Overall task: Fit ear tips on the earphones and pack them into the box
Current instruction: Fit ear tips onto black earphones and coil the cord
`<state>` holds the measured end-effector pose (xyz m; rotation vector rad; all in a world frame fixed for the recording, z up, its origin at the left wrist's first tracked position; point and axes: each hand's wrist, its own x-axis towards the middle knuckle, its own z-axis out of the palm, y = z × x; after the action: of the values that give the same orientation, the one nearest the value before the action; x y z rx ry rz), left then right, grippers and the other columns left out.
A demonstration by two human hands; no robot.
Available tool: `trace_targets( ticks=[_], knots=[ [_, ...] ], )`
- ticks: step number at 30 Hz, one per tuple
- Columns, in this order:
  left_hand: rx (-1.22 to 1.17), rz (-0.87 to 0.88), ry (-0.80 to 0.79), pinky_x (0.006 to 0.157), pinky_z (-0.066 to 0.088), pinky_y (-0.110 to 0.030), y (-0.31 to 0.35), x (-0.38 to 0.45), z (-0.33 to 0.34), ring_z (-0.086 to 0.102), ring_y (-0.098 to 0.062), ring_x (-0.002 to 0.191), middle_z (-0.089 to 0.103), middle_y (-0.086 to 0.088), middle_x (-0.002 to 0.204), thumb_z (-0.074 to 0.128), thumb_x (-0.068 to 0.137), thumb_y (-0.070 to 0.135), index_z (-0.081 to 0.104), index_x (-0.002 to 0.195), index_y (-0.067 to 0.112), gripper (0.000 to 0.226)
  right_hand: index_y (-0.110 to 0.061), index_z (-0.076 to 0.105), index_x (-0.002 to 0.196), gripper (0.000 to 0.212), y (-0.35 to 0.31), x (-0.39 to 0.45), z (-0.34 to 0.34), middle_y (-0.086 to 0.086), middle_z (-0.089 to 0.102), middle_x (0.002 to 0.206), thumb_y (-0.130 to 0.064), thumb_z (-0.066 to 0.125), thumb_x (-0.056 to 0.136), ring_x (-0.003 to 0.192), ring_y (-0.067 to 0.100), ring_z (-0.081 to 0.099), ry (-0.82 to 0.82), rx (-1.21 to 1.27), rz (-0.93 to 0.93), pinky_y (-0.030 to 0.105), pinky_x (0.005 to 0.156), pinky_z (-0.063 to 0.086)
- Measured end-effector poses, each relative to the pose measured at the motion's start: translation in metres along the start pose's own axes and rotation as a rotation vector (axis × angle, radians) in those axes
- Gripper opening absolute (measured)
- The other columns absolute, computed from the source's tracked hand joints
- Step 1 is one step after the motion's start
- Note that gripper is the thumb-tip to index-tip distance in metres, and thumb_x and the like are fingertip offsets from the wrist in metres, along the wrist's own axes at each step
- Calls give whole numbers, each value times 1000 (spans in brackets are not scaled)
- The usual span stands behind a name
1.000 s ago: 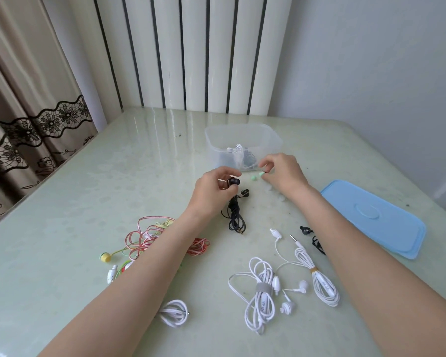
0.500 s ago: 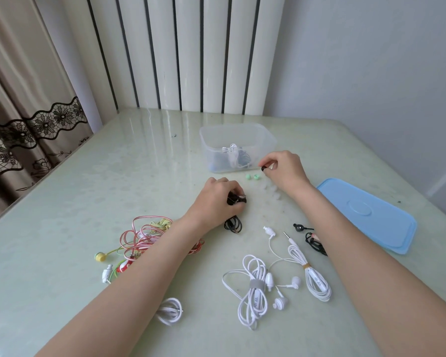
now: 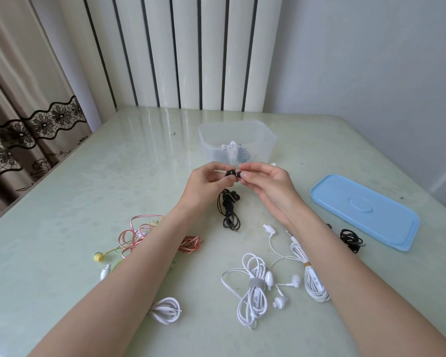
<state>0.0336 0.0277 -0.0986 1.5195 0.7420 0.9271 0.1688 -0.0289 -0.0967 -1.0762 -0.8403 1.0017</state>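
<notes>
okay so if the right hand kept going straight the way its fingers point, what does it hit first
Probably the black earbud pinched in the left hand: the right hand points left at it, holding a small dark ear tip almost against it. Any gap is hard to judge.

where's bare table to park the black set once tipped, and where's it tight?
Bare: far-left table, between the curtain edge and the clear box; also the strip between box and blue lid. Crowded: near side, with the pink cable tangle, white bundles and both forearms. The hands work right before the box.
</notes>
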Motion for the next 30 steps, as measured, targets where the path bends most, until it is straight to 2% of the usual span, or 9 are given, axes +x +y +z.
trace_targets(
  ticks=[4,7,9,12,17,19,23,25,30],
  knots=[
    [-79,-70,4,62,45,-6,-2,2,1,62,3,68,68,2,84,59,87,11,63,93,13,7,-1,65,82,13,2,2,-1,1,72,70,10,58,80,70,10,69,33,74,18,15,76,54],
    [-90,-98,24,63,43,-6,-2,4,-2,58,0,77,65,5,89,61,86,14,66,96,14,11,0,65,83,12,4,2,-1,1,72,70,8,57,82,70,12,70,25,124,62,19,76,56],
    [-125,-130,25,67,43,-11,-1,4,-2,55,-5,77,64,4,85,62,85,12,67,91,16,9,0,64,83,12,3,1,-1,2,72,69,8,55,83,68,13,70,12,166,88,20,74,57],
    [-159,-136,11,68,45,-13,-1,2,-1,52,-5,64,62,4,71,62,84,9,67,85,15,9,0,64,84,14,2,-1,0,3,73,71,8,53,85,69,13,70,-10,195,87,19,72,57],
    [-135,-120,46,67,47,-15,-2,1,-1,54,-9,66,61,-1,74,63,83,6,64,80,14,9,-1,65,83,16,2,-2,0,3,73,71,8,52,85,67,12,70,-17,192,66,18,70,56],
    [-113,-113,57,65,48,-15,-2,1,-1,56,-8,67,62,-1,75,62,83,6,62,84,14,9,0,65,83,15,2,-2,0,3,73,72,8,52,85,68,12,70,-19,185,61,17,70,56],
    [-7,-58,13,66,47,-14,-2,0,-1,56,-8,70,65,-2,87,59,85,7,63,103,16,21,1,65,84,14,4,-1,0,3,73,72,8,53,85,68,12,70,-8,175,60,17,69,56],
    [-4,-55,37,66,48,-14,-1,0,-3,57,-6,71,64,-4,90,61,85,8,65,99,16,17,2,65,84,13,4,-1,0,3,73,70,8,53,84,67,13,70,11,178,56,17,69,56],
    [-7,-44,67,63,51,-15,0,0,-3,57,3,57,58,3,74,66,80,3,62,81,18,16,1,66,85,14,5,-1,2,1,73,70,7,54,84,68,11,69,-16,129,36,16,70,55]
  ],
)
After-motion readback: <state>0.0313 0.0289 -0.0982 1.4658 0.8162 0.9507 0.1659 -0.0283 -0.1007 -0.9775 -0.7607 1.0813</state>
